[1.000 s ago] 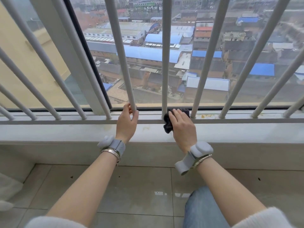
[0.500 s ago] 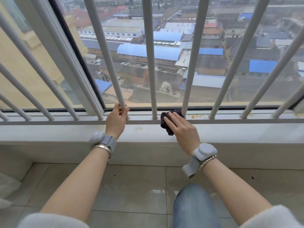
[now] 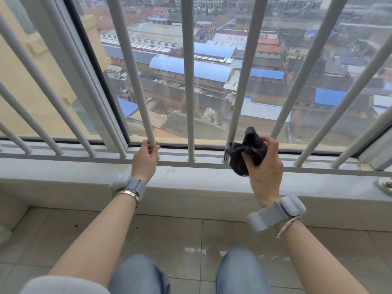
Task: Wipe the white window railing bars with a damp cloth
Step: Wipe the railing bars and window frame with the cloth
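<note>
- While the person squats at the window, white railing bars (image 3: 188, 81) run across the whole view in a fan, feet set in a low white rail (image 3: 63, 159) along the sill ledge (image 3: 74, 179).
- Window glass (image 3: 212, 71) sits behind the bars, dark frame post (image 3: 99, 71) left of centre; rooftops show beyond, several blue.
- Tiled floor (image 3: 169, 240) lies below the ledge, glossy, with a pale reflection patch near the knees.
- Two knees in blue jeans (image 3: 239, 272) at bottom centre, between the forearms.
- Both forearms reach up from the bottom corners, each with a grey wrist strap (image 3: 135, 186); a metal bangle sits just below the left strap, a thin bracelet below the right one.
- Left hand (image 3: 144, 162) curls round the foot of one bar, thumb and fingers wrapped on it just above the rail.
- Right hand (image 3: 265, 164) is well apart from the left, raised off the ledge, palm toward the camera, fingers clenched on a bunched dark cloth (image 3: 247, 151).
- Cloth sits in the right fingers, bulging out left and up from the fist; its left edge is at the foot of the bar two over from the gripped one. Cannot tell if it actually touches.
- Small round metal fitting (image 3: 385, 185) on the ledge at far right, partly cut off.
</note>
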A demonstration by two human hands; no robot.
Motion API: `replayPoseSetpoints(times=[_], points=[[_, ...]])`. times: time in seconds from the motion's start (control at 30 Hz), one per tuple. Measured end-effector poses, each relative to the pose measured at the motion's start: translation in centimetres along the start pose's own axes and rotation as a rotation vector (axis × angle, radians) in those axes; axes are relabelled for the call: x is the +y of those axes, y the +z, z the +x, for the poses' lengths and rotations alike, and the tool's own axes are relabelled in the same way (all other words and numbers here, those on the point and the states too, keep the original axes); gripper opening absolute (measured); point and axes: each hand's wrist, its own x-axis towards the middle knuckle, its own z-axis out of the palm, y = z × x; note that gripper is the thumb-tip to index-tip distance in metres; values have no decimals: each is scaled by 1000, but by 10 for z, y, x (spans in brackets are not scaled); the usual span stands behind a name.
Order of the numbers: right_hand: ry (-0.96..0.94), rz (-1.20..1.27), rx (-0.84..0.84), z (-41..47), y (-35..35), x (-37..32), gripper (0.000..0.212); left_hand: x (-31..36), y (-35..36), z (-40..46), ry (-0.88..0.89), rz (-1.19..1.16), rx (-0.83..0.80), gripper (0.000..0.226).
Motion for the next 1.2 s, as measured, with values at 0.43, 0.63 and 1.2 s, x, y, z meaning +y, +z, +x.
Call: replayPoseSetpoints(times=[0.43, 0.63, 1.2], points=[[253, -288, -113, -16, 83, 18, 42, -9, -3, 8, 56, 82, -55, 22], [306, -362, -145, -11, 83, 18, 42, -8, -16, 10, 85, 85, -104, 23], [82, -17, 117, 25, 21, -43, 54, 124, -95, 53, 578, -377, 336, 50]])
